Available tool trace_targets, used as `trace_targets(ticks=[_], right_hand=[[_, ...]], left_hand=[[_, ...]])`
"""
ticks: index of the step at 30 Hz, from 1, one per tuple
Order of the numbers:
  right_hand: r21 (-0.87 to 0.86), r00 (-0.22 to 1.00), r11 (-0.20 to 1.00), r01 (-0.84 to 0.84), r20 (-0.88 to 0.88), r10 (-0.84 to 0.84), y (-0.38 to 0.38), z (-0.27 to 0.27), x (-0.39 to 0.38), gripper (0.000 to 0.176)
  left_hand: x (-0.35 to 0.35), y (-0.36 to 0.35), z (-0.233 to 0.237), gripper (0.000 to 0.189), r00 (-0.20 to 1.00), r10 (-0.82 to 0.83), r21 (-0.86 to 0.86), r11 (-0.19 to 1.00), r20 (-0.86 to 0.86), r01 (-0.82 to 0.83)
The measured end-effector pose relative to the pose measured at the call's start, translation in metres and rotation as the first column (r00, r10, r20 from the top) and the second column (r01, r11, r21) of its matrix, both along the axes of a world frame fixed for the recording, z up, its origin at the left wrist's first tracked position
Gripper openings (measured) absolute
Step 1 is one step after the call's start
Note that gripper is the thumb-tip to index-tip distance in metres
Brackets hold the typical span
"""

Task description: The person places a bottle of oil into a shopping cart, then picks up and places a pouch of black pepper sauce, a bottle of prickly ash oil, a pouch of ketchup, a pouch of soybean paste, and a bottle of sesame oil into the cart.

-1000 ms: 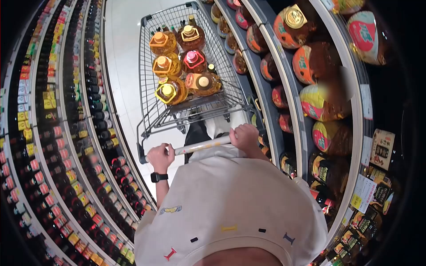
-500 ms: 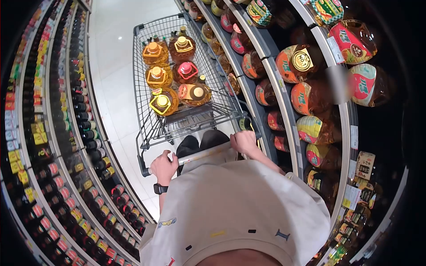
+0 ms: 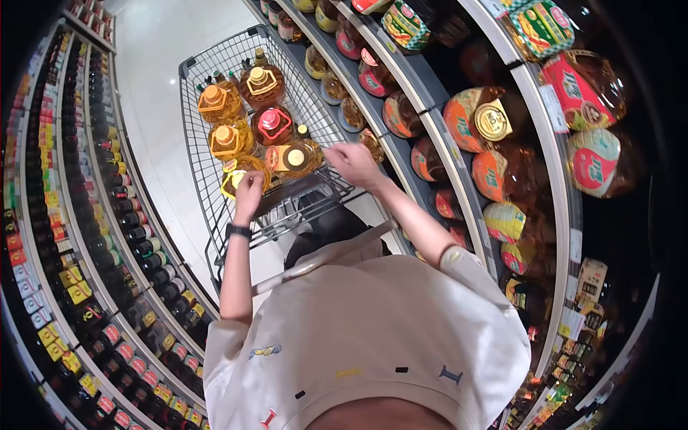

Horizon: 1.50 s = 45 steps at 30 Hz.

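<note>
A wire shopping cart [image 3: 190, 107] holds several large oil bottles with orange, yellow, red and cream caps. My left hand [image 3: 249, 192], below a black wristband, is at the near-left bottle [image 3: 259, 166] with the yellow handle; its fingers are curled, and whether they grip the handle is hidden. Above the cart's near right part is my right hand [image 3: 355, 165], fingers bent, close to the bottle [image 3: 294, 157] with the black and cream cap. The cart's handlebar [image 3: 326, 256] lies against my shirt with neither hand on it.
On the right, shelves [image 3: 430, 107] carry oil jugs with red, orange and green labels. Shelves [image 3: 107, 287] of dark bottles line the left. Pale floor tiles [image 3: 147, 93] run along the aisle beside the cart.
Both my hands have let go of the handlebar and reached forward over the cart. The cart and its bottles have shifted left in view.
</note>
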State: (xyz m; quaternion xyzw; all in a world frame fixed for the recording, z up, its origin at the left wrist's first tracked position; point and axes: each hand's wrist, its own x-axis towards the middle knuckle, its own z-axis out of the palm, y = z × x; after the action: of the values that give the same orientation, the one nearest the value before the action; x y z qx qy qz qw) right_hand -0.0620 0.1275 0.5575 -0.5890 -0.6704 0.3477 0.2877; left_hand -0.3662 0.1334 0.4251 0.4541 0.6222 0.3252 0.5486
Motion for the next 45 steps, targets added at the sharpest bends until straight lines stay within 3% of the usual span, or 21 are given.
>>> trace_targets(ticks=[1, 3, 4, 6, 8, 9, 11, 13, 16, 17, 19, 20, 23, 24, 26, 28, 30, 31, 32, 35, 45], right_hand=[[-0.118, 0.998, 0.993, 0.013, -0.056, -0.019, 0.036, -0.028, -0.006, 0.031], [-0.217, 0.991, 0.976, 0.022, -0.126, -0.05, 0.098, -0.096, -0.016, 0.039], [-0.337, 0.996, 0.939, 0.063, -0.041, -0.081, 0.12, -0.128, -0.026, 0.045], [-0.516, 0.99, 0.844, 0.143, 0.091, -0.112, 0.141, -0.23, -0.038, 0.054], [-0.544, 0.98, 0.818, 0.19, 0.148, -0.13, 0.147, -0.313, -0.049, 0.058], [-0.545, 0.981, 0.817, 0.188, 0.142, -0.131, 0.149, -0.301, -0.054, 0.058], [-0.632, 0.903, 0.65, 0.422, 0.36, -0.236, 0.149, -0.264, -0.063, 0.063], [-0.696, 0.921, 0.606, 0.385, 0.334, -0.202, 0.157, -0.276, -0.061, 0.065], [-0.494, 0.974, 0.843, 0.213, 0.169, -0.148, 0.161, -0.292, -0.057, 0.054], [-0.493, 0.973, 0.842, 0.22, 0.174, -0.152, 0.166, -0.298, -0.052, 0.054], [-0.294, 0.849, 0.916, -0.272, 0.376, 0.373, 0.178, -0.33, -0.046, 0.047], [-0.301, 0.849, 0.915, -0.268, 0.375, 0.372, 0.183, -0.34, -0.047, 0.047], [-0.415, 0.888, 0.894, -0.168, 0.33, 0.32, 0.191, -0.336, -0.053, 0.041], [-0.423, 0.937, 0.896, -0.139, 0.237, 0.257, 0.195, -0.312, -0.053, 0.039], [-0.434, 0.972, 0.893, -0.116, 0.136, 0.192, 0.205, -0.302, -0.059, 0.039], [-0.449, 0.898, 0.892, -0.047, 0.373, 0.235, 0.215, -0.303, -0.066, 0.044], [-0.456, 0.861, 0.875, -0.163, 0.368, 0.352, 0.233, -0.291, -0.065, 0.043], [-0.463, 0.806, 0.842, -0.276, 0.366, 0.465, 0.236, -0.284, -0.063, 0.043], [-0.467, 0.809, 0.842, -0.272, 0.363, 0.463, 0.237, -0.291, -0.061, 0.043], [-0.477, 0.773, 0.82, -0.316, 0.372, 0.515, 0.235, -0.309, -0.062, 0.044], [-0.4, 0.868, 0.888, -0.228, 0.33, 0.371, 0.226, -0.327, -0.057, 0.051]], left_hand=[[0.002, 0.024, -0.034, 0.032, 0.99, 0.023, -0.059, 0.998, 0.136, -0.015], [0.005, 0.067, -0.116, 0.033, 0.994, 0.084, -0.152, 0.986, 0.071, -0.073], [0.007, 0.084, -0.134, 0.036, 0.995, 0.1, -0.21, 0.973, -0.016, -0.101], [0.019, 0.1, -0.128, 0.031, 0.959, 0.272, -0.413, 0.885, 0.078, -0.217], [0.004, 0.116, -0.198, 0.022, 0.954, 0.266, -0.512, 0.844, 0.138, -0.161], [-0.007, 0.124, -0.233, 0.018, 0.949, 0.252, -0.539, 0.835, 0.19, -0.114], [0.024, 0.126, -0.15, 0.013, 0.904, 0.403, -0.568, 0.782, 0.145, -0.257], [0.022, 0.128, -0.155, 0.011, 0.941, 0.268, -0.413, 0.896, 0.207, -0.164], [0.026, 0.142, -0.157, 0.019, 0.962, 0.261, -0.504, 0.843, 0.08, -0.187], [0.032, 0.151, -0.15, 0.022, 0.966, 0.259, -0.494, 0.843, 0.022, -0.214], [0.029, 0.177, -0.176, 0.025, 0.933, 0.314, -0.555, 0.815, 0.177, -0.169], [0.027, 0.186, -0.194, 0.029, 0.87, 0.377, -0.608, 0.785, 0.318, -0.118], [0.022, 0.194, -0.252, 0.033, 0.898, 0.339, -0.534, 0.832, 0.281, -0.147], [0.027, 0.198, -0.234, 0.035, 0.898, 0.38, -0.569, 0.799, 0.223, -0.197], [0.024, 0.198, -0.265, 0.035, 0.896, 0.387, -0.578, 0.791, 0.219, -0.2], [0.019, 0.199, -0.27, 0.036, 0.887, 0.374, -0.544, 0.82, 0.271, -0.18], [0.017, 0.205, -0.277, 0.036, 0.867, 0.4, -0.534, 0.822, 0.296, -0.197], [0.019, 0.202, -0.279, 0.036, 0.844, 0.426, -0.526, 0.823, 0.326, -0.212], [0.035, 0.206, -0.227, 0.036, 0.813, 0.46, -0.473, 0.839, 0.356, -0.268], [0.029, 0.203, -0.238, 0.037, 0.902, 0.394, -0.407, 0.864, 0.177, -0.297], [0.029, 0.2, -0.243, 0.04, 0.91, 0.363, -0.37, 0.888, 0.201, -0.272]])
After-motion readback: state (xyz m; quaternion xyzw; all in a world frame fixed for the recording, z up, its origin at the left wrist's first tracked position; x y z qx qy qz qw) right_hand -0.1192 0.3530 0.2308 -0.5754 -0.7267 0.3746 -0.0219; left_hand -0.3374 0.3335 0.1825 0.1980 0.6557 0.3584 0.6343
